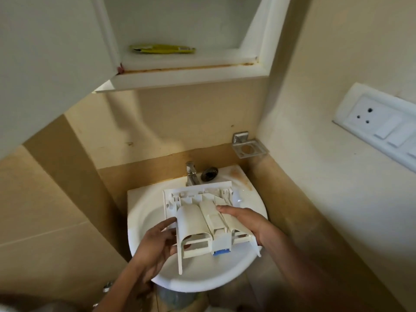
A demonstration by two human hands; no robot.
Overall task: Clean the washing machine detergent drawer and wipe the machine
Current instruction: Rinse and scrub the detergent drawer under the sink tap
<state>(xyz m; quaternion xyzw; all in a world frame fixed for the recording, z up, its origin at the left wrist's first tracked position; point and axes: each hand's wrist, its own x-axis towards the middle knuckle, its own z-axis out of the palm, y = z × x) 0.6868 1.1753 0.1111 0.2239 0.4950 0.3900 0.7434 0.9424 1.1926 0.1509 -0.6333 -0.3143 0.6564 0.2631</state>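
While both hands grip it over sink (144, 212), detergent drawer (207, 224) upside-down, off-white w/ blue tab, left fingers (167, 224) & right fingers (225, 209) wrapped on sides.

Dimly, warmly lit; glaring softly off the white sink (144, 212); shadowing beneath the cabinet (184, 79); blurring at the bottom corners; bending straight edges outward.

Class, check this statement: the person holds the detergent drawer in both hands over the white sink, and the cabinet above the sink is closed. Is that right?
Not quite. The head view shows the cabinet above the sink open, its door swung out to the left, with a yellow packet on its shelf. The rest holds: the left hand and right hand hold the detergent drawer over the white sink.
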